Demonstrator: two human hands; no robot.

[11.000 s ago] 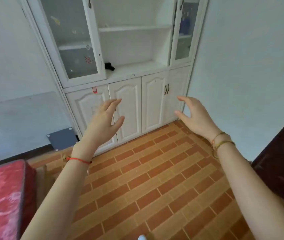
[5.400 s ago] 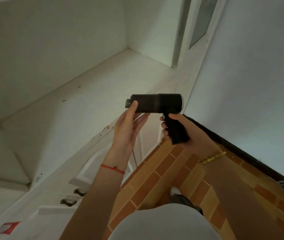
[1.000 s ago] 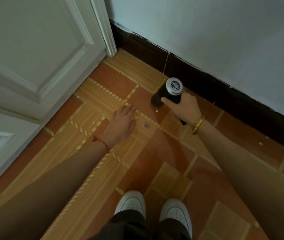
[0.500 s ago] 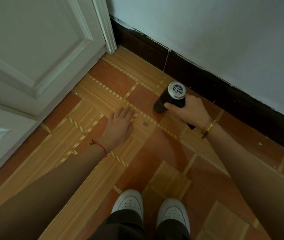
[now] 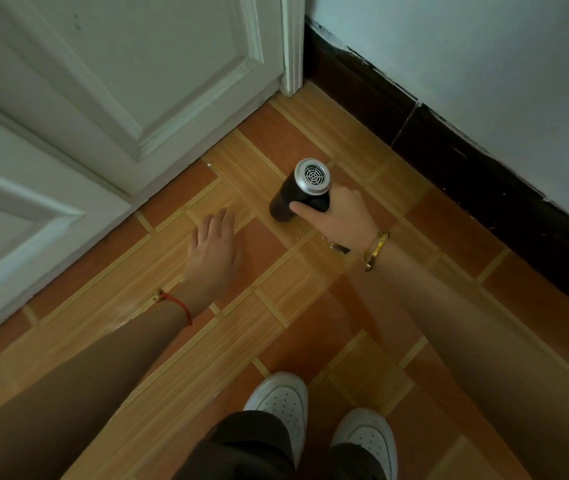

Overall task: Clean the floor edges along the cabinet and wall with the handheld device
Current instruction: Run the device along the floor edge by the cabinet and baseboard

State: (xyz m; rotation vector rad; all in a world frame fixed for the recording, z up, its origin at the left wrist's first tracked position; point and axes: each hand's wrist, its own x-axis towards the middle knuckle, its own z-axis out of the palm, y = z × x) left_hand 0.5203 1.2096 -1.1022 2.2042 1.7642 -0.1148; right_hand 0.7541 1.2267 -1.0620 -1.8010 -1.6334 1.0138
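Right hand (image 5: 343, 216) grips cylindrical black device (image 5: 297, 195) (metal grille) over glossy tiles (image 5: 311, 323).

The handheld device (image 5: 302, 192) stands on the floor (image 5: 311, 306), cabinet (image 5: 120, 98) left, wall (image 5: 484, 64) right, shoes (image 5: 317, 417) behind.

Floor (image 5: 276, 306): orange-brown striped tiles. Beside it, cabinet (image 5: 103, 81) white, skirting (image 5: 449, 161) black. Handheld device (image 5: 297, 195) black, silver grille.

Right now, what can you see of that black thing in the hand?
The handheld device is a black tube with a round silver grille cap facing up at the camera. It points nose-down at the tiled floor, near the cabinet and wall corner. The right hand grips it, hiding the handle.
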